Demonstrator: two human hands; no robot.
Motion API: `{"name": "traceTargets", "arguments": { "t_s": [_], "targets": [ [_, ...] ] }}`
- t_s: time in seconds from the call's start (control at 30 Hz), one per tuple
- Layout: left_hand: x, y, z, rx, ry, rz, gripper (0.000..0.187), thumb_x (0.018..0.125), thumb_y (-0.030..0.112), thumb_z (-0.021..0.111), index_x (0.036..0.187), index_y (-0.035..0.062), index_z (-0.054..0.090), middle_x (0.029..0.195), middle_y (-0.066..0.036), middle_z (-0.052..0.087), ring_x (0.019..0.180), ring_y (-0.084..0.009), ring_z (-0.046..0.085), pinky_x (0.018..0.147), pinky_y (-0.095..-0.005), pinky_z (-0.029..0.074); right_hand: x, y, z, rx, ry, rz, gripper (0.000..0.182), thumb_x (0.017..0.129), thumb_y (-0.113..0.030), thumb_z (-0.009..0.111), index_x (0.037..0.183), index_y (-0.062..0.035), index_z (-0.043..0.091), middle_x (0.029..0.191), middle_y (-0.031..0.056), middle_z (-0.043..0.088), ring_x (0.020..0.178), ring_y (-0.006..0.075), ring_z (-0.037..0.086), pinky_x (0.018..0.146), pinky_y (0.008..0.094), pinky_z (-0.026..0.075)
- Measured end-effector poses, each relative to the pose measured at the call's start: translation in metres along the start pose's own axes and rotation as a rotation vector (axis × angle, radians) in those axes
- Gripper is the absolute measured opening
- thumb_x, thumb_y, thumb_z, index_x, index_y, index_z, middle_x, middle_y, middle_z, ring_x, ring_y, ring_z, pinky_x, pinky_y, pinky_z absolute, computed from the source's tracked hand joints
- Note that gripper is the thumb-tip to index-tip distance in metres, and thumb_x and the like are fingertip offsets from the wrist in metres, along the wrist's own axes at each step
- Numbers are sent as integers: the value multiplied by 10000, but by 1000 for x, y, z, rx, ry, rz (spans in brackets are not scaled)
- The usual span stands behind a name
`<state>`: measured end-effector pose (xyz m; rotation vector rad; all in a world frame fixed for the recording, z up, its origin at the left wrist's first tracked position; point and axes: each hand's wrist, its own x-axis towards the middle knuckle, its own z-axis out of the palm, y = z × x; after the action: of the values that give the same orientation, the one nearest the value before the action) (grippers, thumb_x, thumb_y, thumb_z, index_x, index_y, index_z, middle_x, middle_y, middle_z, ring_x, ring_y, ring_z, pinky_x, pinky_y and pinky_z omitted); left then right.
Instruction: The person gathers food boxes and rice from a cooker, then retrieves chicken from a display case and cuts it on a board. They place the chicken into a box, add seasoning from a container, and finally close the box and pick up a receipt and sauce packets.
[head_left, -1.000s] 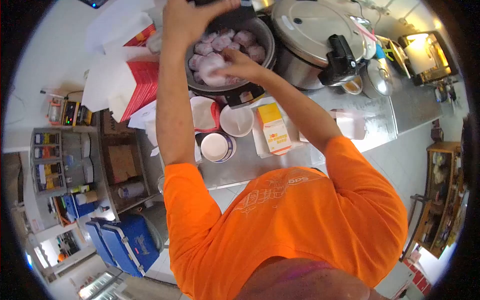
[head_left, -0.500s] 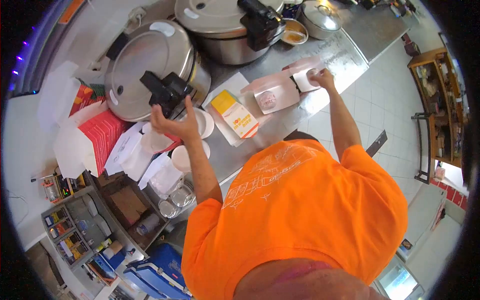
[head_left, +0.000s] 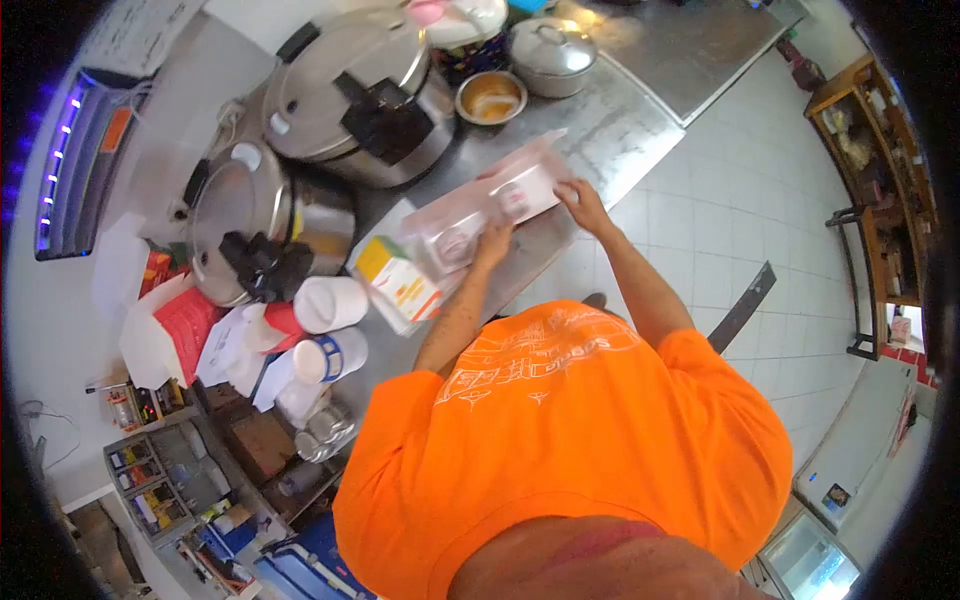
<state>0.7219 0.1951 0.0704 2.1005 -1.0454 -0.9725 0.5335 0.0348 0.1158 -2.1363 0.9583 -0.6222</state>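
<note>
Two open pale paper food boxes lie side by side on the steel counter. A small round cup (head_left: 456, 246) with reddish print sits in the left paper box (head_left: 425, 222), and a similar cup (head_left: 513, 200) is in the right paper box (head_left: 541, 184). My left hand (head_left: 492, 244) is where the boxes meet, its fingers closed on a box wall, slightly blurred. With my right hand (head_left: 583, 205) I pinch the right end of the right box. Beside the left box is a white and yellow printed carton (head_left: 398, 280), resting on white paper.
Two large steel cookers (head_left: 345, 80) with black lid handles stand behind. A metal bowl (head_left: 491, 98) and a lidded pot (head_left: 553, 58) are at the back of the counter (head_left: 640, 135). Stacked red and white boxes (head_left: 175, 325) and white tubs (head_left: 331, 304) stand at left.
My left hand has moved from near the cooker and tubs to the boxes. My right hand has left the cup inside the right box and now holds that box's end. The view has shifted.
</note>
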Motion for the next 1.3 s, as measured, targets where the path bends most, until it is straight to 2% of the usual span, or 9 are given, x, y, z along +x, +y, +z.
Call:
{"name": "traceTargets", "arguments": {
  "t_s": [0.17, 0.23, 0.4, 0.53, 0.73, 0.87, 1.03, 1.13, 1.3],
  "targets": [
    [87, -61, 32, 161, 369, 129, 749, 889, 572, 433, 1370, 6, 333, 1213, -289, 534, 1125, -473, 501, 970, -473, 387, -118, 87, -116, 160, -13, 292, 361, 886, -324, 610, 1064, -11, 637, 1035, 172, 643, 960, 269, 610, 812, 352, 479],
    [70, 5, 22, -212, 421, -264, 659, 918, 492, 436, 1372, 25, 341, 1229, -271, 529, 1137, -465, 492, 977, -479, 381, -174, 138, -154, 123, -10, 449, 341, 889, -317, 610, 1061, -25, 641, 1002, 135, 662, 927, 230, 625, 778, 318, 497],
    [56, 23, 25, 204, 451, -249, 355, 963, 286, 394, 1096, 12, 575, 1030, -258, 622, 912, -433, 612, 767, -493, 495, -273, 228, -207, 298, 115, 756, 359, 882, -355, 599, 1070, -51, 640, 918, 72, 658, 706, 157, 647, 507, 279, 468],
    [52, 96, 55, 265, 590, -278, 353, 973, 256, 375, 1073, -26, 563, 926, -279, 632, 851, -444, 620, 730, -511, 495, -235, 250, -235, 448, 114, 876, 258, 883, -180, 594, 1033, 26, 636, 940, 130, 661, 812, 183, 631, 657, 287, 537],
    [118, 249, 122, -177, 495, -261, 371, 986, 214, 347, 1107, -95, 514, 932, -330, 607, 899, -472, 601, 788, -513, 471, -140, 342, -267, 516, -24, 872, 303, 874, -264, 601, 1029, -7, 643, 921, 111, 664, 734, 182, 646, 573, 283, 499],
    [221, 314, 201, 37, 485, -104, 405, 979, 217, 358, 1221, -90, 463, 1013, -344, 589, 966, -477, 580, 846, -480, 467, -103, 392, -340, 507, -56, 980, 323, 866, -309, 599, 1066, -57, 626, 954, 96, 655, 757, 189, 649, 563, 290, 479],
    [383, 383, 317, -174, 345, -145, 396, 947, 156, 372, 1251, -88, 438, 1078, -334, 573, 1031, -464, 556, 891, -470, 444, -129, 445, -443, 765, 414, 1285, 371, 888, -321, 562, 1175, -86, 556, 987, 77, 628, 839, 203, 630, 690, 351, 483],
    [469, 410, 372, 197, 205, 190, 378, 920, 120, 385, 1219, -104, 446, 1129, -326, 550, 1078, -452, 532, 935, -457, 422, -196, 511, -457, 736, 733, 1403, 412, 904, -332, 527, 1226, -76, 509, 1051, 95, 603, 884, 217, 619, 697, 359, 485],
    [573, 549, 438, -139, 423, 66, 308, 886, 86, 422, 1091, -123, 518, 1191, -317, 502, 1122, -419, 501, 958, -448, 400, -123, 619, -522, 761, 716, 1350, 421, 907, -340, 518, 1235, -77, 499, 1065, 99, 598, 892, 223, 617, 704, 365, 485]
  ]
}}
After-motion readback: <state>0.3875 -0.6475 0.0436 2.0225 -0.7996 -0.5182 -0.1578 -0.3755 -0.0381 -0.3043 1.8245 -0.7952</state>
